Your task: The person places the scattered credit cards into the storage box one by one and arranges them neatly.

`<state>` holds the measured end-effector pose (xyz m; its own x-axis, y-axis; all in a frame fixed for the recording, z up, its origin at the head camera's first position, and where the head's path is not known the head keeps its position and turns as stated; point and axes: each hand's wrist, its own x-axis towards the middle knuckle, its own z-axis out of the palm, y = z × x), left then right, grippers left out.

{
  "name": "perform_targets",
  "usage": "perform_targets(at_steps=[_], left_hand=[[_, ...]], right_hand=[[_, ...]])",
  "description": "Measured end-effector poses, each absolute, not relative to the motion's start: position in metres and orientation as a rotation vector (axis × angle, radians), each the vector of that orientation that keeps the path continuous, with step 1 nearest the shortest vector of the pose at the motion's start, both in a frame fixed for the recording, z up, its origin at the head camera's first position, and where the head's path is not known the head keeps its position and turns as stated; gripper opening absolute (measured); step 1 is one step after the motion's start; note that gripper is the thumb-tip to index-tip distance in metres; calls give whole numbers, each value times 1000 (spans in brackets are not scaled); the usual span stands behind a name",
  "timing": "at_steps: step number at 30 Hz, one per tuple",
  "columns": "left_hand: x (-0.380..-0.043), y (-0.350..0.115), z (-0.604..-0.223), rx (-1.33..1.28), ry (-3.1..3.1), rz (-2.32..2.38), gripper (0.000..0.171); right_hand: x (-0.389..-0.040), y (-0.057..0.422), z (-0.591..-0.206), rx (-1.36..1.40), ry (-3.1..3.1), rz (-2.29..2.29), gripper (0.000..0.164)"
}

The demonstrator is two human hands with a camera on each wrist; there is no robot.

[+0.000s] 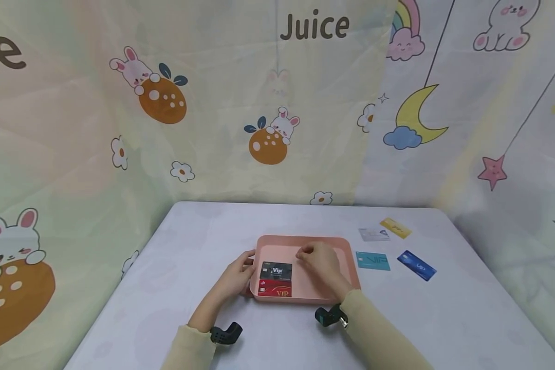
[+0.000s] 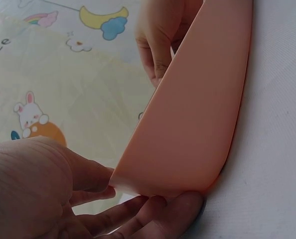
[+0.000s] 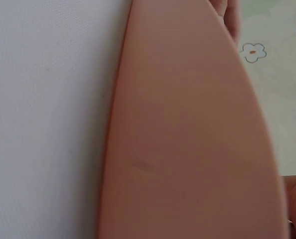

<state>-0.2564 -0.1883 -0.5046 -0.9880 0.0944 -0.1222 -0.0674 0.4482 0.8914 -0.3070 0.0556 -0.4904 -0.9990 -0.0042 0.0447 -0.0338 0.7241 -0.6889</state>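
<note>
White counter (image 1: pixel 213 226): left hand (image 1: pixel 236 276) grips pink tray (image 1: pixel 277 251); right hand (image 1: pixel 322 263) grasp unclear. Brace tray; don't nudge black VIP card (image 1: pixel 276 271).

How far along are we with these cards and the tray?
Apparently done: the black rectangular VIP card and red rectangular VIP card lie in the pink rectangular tray. In hand: the left hand grips the tray's left side; the right hand is over the tray, though whether it holds a card is unclear. Probably left: the rectangular silver card, gold card, teal card and blue card on the white table.
</note>
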Motion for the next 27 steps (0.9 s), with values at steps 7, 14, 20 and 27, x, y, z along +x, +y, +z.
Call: perform_targets(at_steps=[7,14,20,27], left_hand=[[-256,-190,-505,21,2553,1570,50],[-256,-188,-504,20,2544,1568,51],[-256,-189,-505,24,2545,1574,50],[-256,-188,-505,20,2550,1569,50]], right_hand=[[-307,66,-481,-9,-2850,1173,11],[-313,85,-477,-38,-2824,1077,13],[-317,104,-474,-32,-2815,1085,15],[-323,122,-474,-44,-2784,1084,14]])
